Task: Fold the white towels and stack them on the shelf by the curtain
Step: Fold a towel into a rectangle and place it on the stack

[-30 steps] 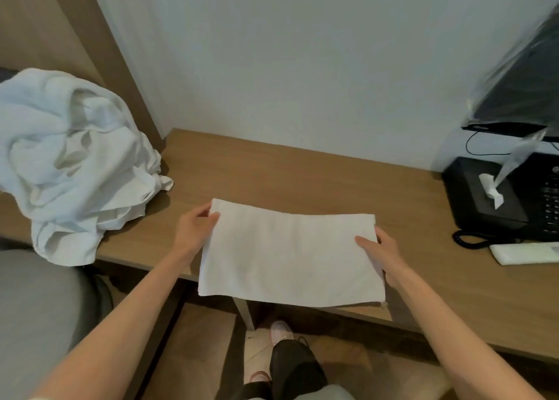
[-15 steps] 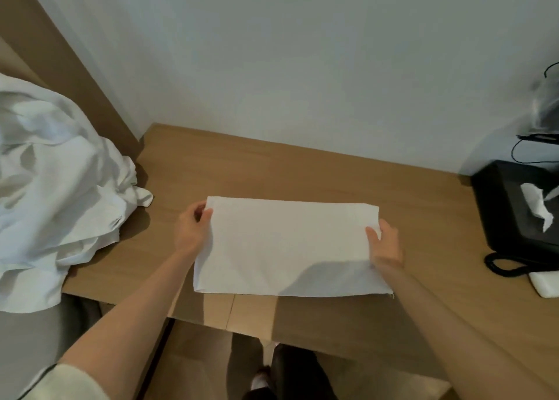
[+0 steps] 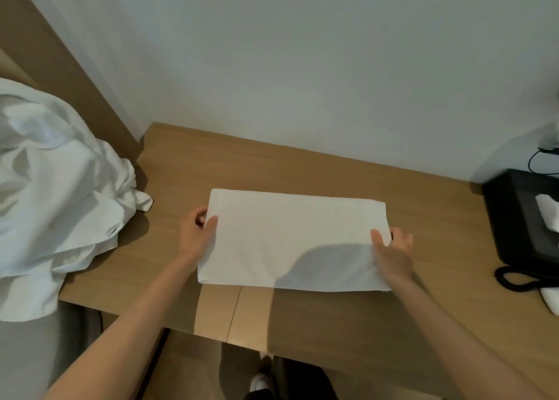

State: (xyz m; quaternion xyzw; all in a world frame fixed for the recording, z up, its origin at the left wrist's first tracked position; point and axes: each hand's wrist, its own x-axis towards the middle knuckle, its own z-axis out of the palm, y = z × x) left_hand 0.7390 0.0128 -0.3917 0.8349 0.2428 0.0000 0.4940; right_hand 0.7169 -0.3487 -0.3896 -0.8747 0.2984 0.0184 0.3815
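Observation:
A folded white towel (image 3: 290,236) lies flat as a wide rectangle on the wooden desk (image 3: 332,172). My left hand (image 3: 196,233) pinches its left edge, thumb on top and fingers curled underneath. On the opposite side my right hand (image 3: 393,248) grips the right edge, thumb lying on the cloth. A heap of crumpled white towels (image 3: 51,194) is piled at the left, spilling over the desk's left end.
A black telephone (image 3: 526,218) with a coiled cord stands at the desk's right end, a white object (image 3: 550,303) in front of it. A white wall rises behind the desk, with a wooden panel (image 3: 60,76) at the left. My shoes show below the desk's front edge.
The towel has gone from overhanging the desk's front edge to lying fully on the desk, farther from me. Both hands kept hold of its side edges.

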